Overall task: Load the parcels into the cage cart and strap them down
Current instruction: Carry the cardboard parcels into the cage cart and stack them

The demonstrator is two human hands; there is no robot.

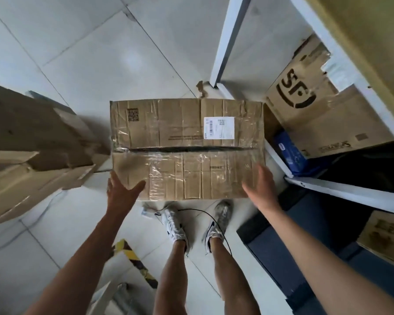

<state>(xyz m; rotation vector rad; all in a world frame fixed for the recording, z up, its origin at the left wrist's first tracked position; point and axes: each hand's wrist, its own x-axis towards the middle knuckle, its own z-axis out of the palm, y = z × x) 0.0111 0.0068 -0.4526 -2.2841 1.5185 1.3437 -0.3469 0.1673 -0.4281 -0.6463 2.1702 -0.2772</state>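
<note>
Cardboard lies before you: a large brown cardboard parcel (187, 148), wrapped in crinkled clear tape, sits flat on the white tiled floor (77, 53) just ahead of your white sneakers (175, 226). Its top faces you. A dark seam runs across the middle where the two flaps meet, and a white shipping label (218, 128) sits on the far flap toward the right.

Your hands are well apart, one at each near corner of the parcel. Your left hand (123, 192) is at the near left corner, thumb spread across the top face and fingers reaching down the left side. Your right hand (261, 189) is at the near right corner, fingers straight and loosely spread over the top edge. Whether it touches the cardboard you cannot tell from here. Neither hand is curled round the parcel.

On your right stands a white metal frame (223, 42), with one upright post just beyond the parcel's far right corner. Whether it is the cage cart cannot be told. Inside it a torn brown carton printed with a black "SF" logo (316, 119) leans at an angle, and a blue packet (291, 153) lies just below it.

On your left a heap of brown cardboard boxes (32, 144) comes close to the parcel's left edge. A thin black cord (191, 209) loops over your shoes, and a yellow-and-black striped strip (132, 255) lies on the floor by your left leg.
</note>
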